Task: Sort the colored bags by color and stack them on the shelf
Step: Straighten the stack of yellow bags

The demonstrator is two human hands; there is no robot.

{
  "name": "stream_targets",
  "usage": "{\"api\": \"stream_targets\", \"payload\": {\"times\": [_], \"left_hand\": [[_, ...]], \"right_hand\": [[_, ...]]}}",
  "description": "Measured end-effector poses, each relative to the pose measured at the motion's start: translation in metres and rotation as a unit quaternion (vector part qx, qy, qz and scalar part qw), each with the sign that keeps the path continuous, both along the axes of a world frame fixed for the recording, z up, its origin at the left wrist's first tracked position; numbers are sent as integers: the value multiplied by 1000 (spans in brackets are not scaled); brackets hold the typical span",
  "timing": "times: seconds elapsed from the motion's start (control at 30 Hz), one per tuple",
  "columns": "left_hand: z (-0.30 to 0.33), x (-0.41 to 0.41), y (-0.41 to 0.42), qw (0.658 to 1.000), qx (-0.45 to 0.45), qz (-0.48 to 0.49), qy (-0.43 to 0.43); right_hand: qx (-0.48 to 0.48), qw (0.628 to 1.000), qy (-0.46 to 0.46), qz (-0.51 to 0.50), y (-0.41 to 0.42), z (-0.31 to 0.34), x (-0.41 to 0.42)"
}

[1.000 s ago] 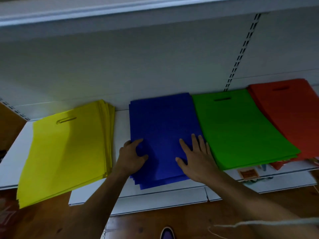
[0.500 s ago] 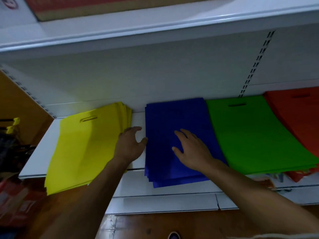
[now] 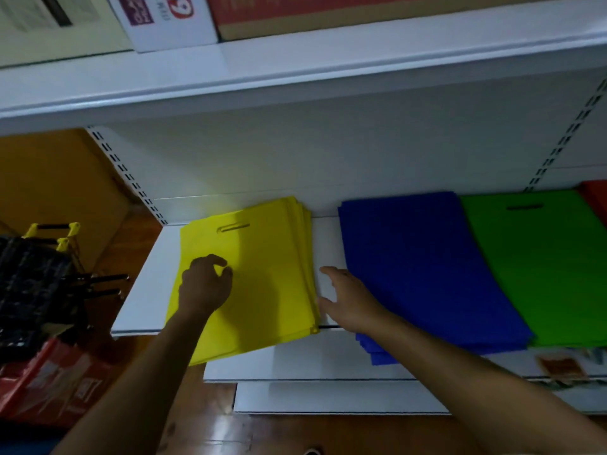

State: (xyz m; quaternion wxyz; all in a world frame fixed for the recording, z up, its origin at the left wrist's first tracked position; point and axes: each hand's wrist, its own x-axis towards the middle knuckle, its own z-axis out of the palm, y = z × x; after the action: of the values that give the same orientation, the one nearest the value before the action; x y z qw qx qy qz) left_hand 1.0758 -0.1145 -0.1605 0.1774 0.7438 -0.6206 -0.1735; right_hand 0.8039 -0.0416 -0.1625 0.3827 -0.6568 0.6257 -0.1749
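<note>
Both hands have left the blue bags (image 3: 427, 274): left hand (image 3: 205, 287), fingers loosely curled, holding nothing, over the yellow bags (image 3: 262, 290); right hand (image 3: 348, 300), released, at their three o'clock edge, probably to square them.

The shelf (image 3: 328, 244) is white. On it lie a yellow pile of bags (image 3: 262, 277) near its left end, then a dark blue pile (image 3: 420, 264), then a bright green pile (image 3: 542, 257). A bit of red pile (image 3: 596, 198) shows at the right. The floor (image 3: 203, 428) is brown. A red bag with white letters (image 3: 49, 385) sits low on the left.
</note>
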Motion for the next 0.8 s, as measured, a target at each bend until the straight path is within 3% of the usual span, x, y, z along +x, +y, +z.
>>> {"api": "stream_targets", "payload": {"times": [0.17,0.27,0.43,0.63,0.7,0.8], "left_hand": [[-16,67,-40,995,77,67,-20],[-24,81,-50,991,124,42,-7],[-31,76,-56,991,97,-8,92],[-19,53,-53,979,108,-144,98],[-23,61,-52,986,90,-113,86],[-29,73,-52,992,97,-70,49]], "right_hand": [[26,997,25,-67,-19,-11,37],[17,991,48,-124,-30,-19,47],[-11,984,68,-162,-30,-25,56],[-6,972,91,-216,-37,-27,53],[3,969,111,-222,-39,-25,59],[27,976,151,-156,-31,-29,74]]}}
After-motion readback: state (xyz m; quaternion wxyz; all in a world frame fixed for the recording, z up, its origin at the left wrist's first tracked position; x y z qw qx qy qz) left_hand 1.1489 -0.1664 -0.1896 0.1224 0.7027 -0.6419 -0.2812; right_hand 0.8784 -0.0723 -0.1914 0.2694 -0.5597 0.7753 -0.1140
